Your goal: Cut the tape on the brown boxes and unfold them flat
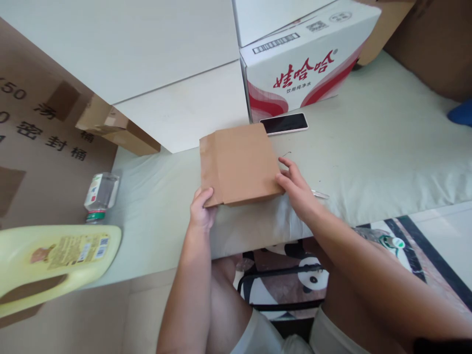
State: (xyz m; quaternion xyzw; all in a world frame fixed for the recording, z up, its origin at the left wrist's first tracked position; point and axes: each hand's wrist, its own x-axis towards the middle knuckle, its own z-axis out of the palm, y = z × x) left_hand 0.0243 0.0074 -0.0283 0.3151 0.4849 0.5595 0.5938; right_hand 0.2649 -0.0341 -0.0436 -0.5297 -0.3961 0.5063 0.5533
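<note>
A flat brown cardboard box (245, 164) is tilted over the front part of the cloth-covered surface, with a flap along its left side. My left hand (202, 209) pinches the lower corner of that flap, thumb on top and fingers hidden beneath. At the box's right edge, my right hand (297, 189) steadies the side with its fingers, the index finger reaching past the edge. A small slim metallic object (320, 194), partly covered by my right wrist, lies on the cloth. Behind the box rests a phone (283, 123) with a dark screen.
A white-and-red carton (306, 73) and white cabinet-like blocks (184, 108) stand at the back. On the left are a clear plastic bottle (101, 194), a yellow jug (84, 250) and a small brown box (121, 130). Another bottle (391, 242) lies below the front edge, at right.
</note>
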